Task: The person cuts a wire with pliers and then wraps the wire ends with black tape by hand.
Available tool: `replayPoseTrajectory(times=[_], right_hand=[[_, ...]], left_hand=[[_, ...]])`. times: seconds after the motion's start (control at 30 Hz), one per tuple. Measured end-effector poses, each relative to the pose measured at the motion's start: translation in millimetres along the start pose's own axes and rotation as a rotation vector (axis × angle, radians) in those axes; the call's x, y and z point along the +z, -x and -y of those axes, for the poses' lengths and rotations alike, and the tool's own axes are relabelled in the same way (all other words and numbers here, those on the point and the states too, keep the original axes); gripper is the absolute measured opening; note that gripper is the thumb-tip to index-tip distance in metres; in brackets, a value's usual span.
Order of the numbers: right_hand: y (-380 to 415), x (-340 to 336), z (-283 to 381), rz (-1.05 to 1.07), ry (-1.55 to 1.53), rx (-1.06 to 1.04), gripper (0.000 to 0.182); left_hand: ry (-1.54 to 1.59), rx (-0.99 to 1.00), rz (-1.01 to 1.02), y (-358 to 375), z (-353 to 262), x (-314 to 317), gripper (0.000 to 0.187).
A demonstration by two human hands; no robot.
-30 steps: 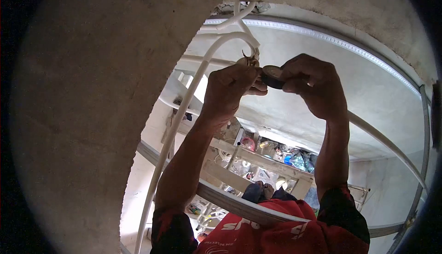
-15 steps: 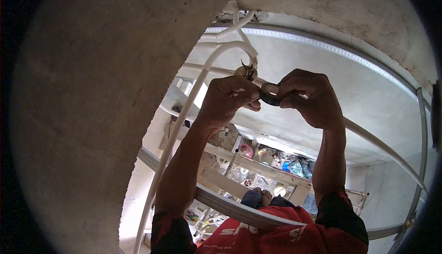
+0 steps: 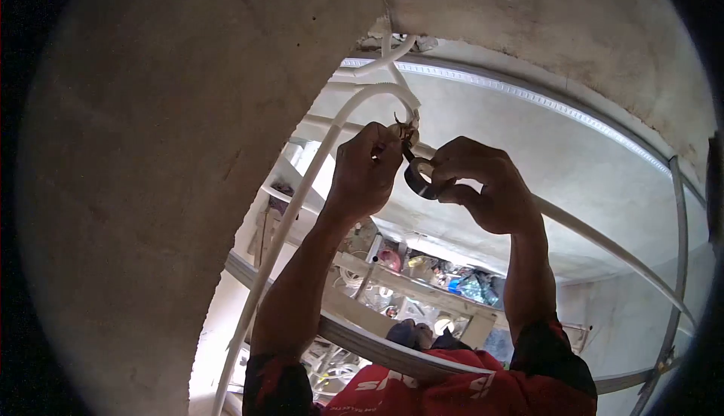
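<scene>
The tape roll (image 3: 415, 184) is pinched by the fingers of the right hand (image 3: 485, 186), its strip (image 3: 408, 151) stretched toward eleven o'clock to the wires (image 3: 407, 131), seemingly pinched by the nearer left hand (image 3: 363, 168).

the tape (image 3: 414, 182) is smooth, plastic-looking, with a faint sheen. the conduit (image 3: 303, 182) looks like smooth plastic, more satin than glossy. the slab (image 3: 143, 159) is matt concrete, rough along its edge. the bar (image 3: 392, 353) looks like dull metal, the strip (image 3: 452, 71) like brighter metal. the shirt (image 3: 377, 396) is matt cloth.
</scene>
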State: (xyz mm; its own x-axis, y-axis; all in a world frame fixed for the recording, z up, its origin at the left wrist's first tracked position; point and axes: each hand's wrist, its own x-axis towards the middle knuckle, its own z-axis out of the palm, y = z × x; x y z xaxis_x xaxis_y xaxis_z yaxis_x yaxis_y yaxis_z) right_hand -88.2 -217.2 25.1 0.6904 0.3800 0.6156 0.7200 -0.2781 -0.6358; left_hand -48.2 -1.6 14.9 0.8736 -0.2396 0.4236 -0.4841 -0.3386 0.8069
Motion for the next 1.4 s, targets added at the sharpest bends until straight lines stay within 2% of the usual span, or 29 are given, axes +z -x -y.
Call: replayPoseTrajectory(times=[0.07, 0.1, 0.13, 0.2, 0.23, 0.27, 0.33, 0.37, 0.4, 0.5, 0.57, 0.7, 0.77, 0.8, 0.87, 0.9, 0.93, 1.0, 1.07, 1.13, 1.2, 1.3, 1.4], right_hand=[[-2.9, 2.5, 1.1, 0.083, -0.108, -0.056, 0.019], [-4.0, 4.3, 5.8, 0.055, -0.149, -0.029, 0.021], [-4.5, 4.7, 8.7, 0.065, -0.142, -0.037, 0.021], [-5.4, 5.2, 9.7, 0.055, 0.011, 0.173, 0.021], [-4.0, 9.8, 4.5, -0.013, -0.119, 0.2, 0.021], [-3.9, 9.8, 5.8, -0.002, -0.116, 0.195, 0.021], [-6.6, 7.7, 6.2, -0.075, -0.185, 0.253, 0.02], [-7.7, 4.4, 4.3, -0.056, -0.114, 0.248, 0.018], [-9.7, 3.8, 5.4, -0.051, -0.113, 0.245, 0.018], [-12.9, 3.6, 13.0, -0.021, -0.083, 0.22, 0.018], [-13.3, 4.9, 17.7, 0.03, -0.043, 0.208, 0.019], [-16.6, 0.9, 21.7, 0.096, 0.101, 0.175, 0.021], [-16.6, 2.9, 27.8, 0.16, 0.169, -0.028, 0.028], [-18.5, 1.9, 32.1, 0.157, 0.177, -0.017, 0.028], [-24.4, -3.0, 45.2, 0.213, 0.18, 0.069, 0.033], [-28.9, -4.4, 51.2, 0.202, 0.196, 0.184, 0.036], [-34.4, -7.1, 40.9, 0.179, 0.285, 0.103, 0.031], [-59.6, -12.0, 44.4, 0.198, 0.379, 0.154, 0.03], [-84.9, -12.2, 19.6, 0.263, 0.507, 0.06, 0.029], [-103.9, -10.8, -2.8, 0.294, 0.603, 0.028, 0.028], [-116.9, -6.6, -16.7, 0.351, 0.77, 0.1, 0.029], [-125.2, -6.5, -18.7, 0.485, 0.936, 0.167, 0.033], [-122.3, -9.0, -24.9, 0.525, 1.02, 0.18, 0.035]], left_hand=[[-0.033, 0.037, -0.042, -1.6, -2.5, -3.7, 0.018], [0.028, -0.047, -0.018, -1.1, -6.1, -5.2, 0.017], [0.034, -0.041, -0.03, -1.5, -4.5, -9.3, 0.017], [0.397, -0.2, 0.225, -5.0, 3.5, -21.2, 0.023], [0.574, -0.229, 0.294, -8.9, 3.2, -27.1, 0.039], [0.579, -0.226, 0.283, -8.3, 0.9, -29.6, 0.039], [0.775, -0.273, 0.314, -10.0, -6.3, -32.8, 0.051], [0.709, -0.267, 0.315, -9.8, -4.2, -28.7, 0.052], [0.605, -0.165, 0.294, -7.8, 2.0, -20.9, 0.05], [0.522, -0.126, 0.304, -5.8, 2.8, -11.2, 0.045], [0.575, -0.237, 0.22, -5.1, -0.4, -7.8, 0.022], [0.537, -0.262, 0.101, -2.6, -8.7, -5.4, 0.019], [0.401, -0.345, -0.037, -4.9, -7.3, -4.8, 0.017], [0.409, -0.346, -0.025, -6.8, -4.9, -6.0, 0.017], [0.438, -0.229, -0.059, -8.7, -0.4, -13.8, 0.018], [0.499, -0.225, -0.057, -9.3, -1.9, -19.5, 0.017], [0.557, -0.136, -0.116, -11.2, 2.8, -20.4, 0.016], [0.519, -0.044, -0.178, -17.1, 10.8, -24.3, 0.02], [0.264, -0.015, -0.276, -24.6, 25.5, -25.1, 0.019], [0.204, 0.009, -0.332, -31.5, 40.3, -14.9, 0.016], [0.018, 0.103, -0.437, -35.4, 44.5, -5.2, 0.015], [-0.169, 0.196, -0.381, -37.8, 62.9, 4.7, 0.015], [-0.284, 0.253, -0.36, -37.9, 59.1, 8.4, 0.016]])
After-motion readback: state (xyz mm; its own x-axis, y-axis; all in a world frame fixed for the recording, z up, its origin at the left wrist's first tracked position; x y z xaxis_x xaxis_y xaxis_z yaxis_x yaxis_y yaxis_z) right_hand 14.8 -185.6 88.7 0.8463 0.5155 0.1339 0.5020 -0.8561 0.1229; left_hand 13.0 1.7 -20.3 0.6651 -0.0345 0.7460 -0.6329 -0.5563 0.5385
